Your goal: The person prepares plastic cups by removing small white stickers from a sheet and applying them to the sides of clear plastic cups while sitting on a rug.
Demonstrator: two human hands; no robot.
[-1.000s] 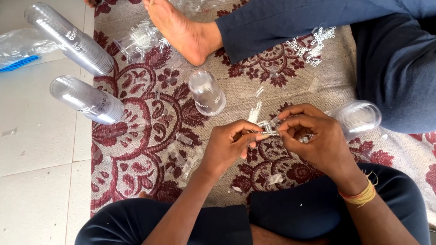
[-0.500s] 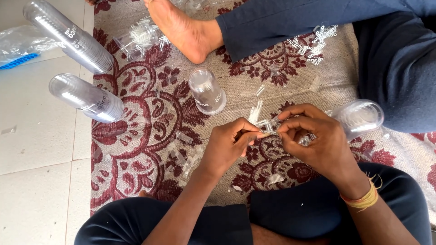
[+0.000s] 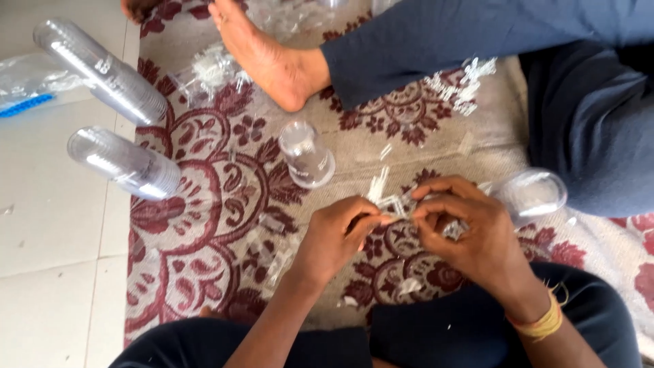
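Left of centre, the left hand (image 3: pixel 337 235) pinches one end of a small clear plastic piece (image 3: pixel 394 204); the right hand (image 3: pixel 470 228), fingers curled, grips the other end. Short, steady fingertip holds suit it best, wrists low over the patterned rug (image 3: pixel 204 225), lower middle of frame

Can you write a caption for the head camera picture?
Left hand and right hand pinch a small clear plastic piece over a patterned rug.
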